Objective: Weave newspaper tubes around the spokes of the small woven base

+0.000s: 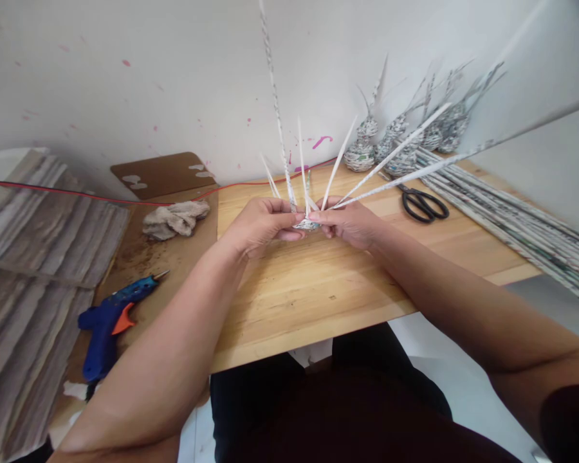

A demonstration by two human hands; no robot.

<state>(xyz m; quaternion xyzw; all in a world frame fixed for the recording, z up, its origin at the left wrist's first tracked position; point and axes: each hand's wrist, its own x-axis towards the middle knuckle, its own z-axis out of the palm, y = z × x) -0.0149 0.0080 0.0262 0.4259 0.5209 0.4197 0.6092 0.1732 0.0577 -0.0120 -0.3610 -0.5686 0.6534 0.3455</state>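
Note:
Both hands meet above the wooden board [318, 283] and pinch a small woven paper piece [307, 224] between them. My left hand [263, 222] grips it from the left with fingers curled. My right hand [350, 222] grips it from the right, fingers closed. Several rolled newspaper sticks [335, 170] fan up and out from the piece, and one long stick [274, 96] rises past the top of the view.
Black scissors [423, 204] lie right of the hands. Several finished woven pieces [400, 138] stand at the back. A pile of paper sticks [511, 222] lies along the right edge. A blue glue gun [110, 321], a crumpled rag [174, 218] and stacked paper [33, 257] are on the left.

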